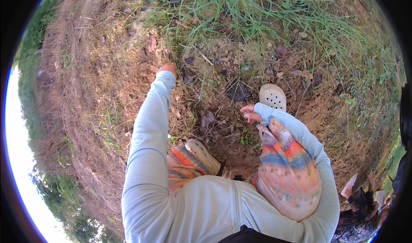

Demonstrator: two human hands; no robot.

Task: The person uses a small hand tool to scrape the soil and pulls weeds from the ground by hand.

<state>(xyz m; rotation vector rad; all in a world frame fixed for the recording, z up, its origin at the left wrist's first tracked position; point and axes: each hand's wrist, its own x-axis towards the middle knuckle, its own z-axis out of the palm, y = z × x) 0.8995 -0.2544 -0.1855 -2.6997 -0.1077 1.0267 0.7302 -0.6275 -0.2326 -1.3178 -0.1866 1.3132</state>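
Note:
My left hand (168, 69) is stretched out to the ground at the edge of dry, reddish soil and thin grass stems. Its fingers point away from me, so whether anything is between them is hidden. Closer in, my right hand (250, 113) hangs over the soil beside a cream perforated clog (273, 96). Its visible fingers are loosely bent and slightly apart, with nothing seen in them. Ahead of both hands grows a clump of long green grass (231, 14). A dark leaf-like piece (238, 91) lies between the hands.
A second clog (202, 153) is on my other foot, below patterned trousers (288, 175). A thin pale twig (206, 58) and dry brown leaves (302, 74) litter the ground. At lower right is a dark, rough, charred-looking object (357, 210). Green shrubs (35, 75) line the left rim.

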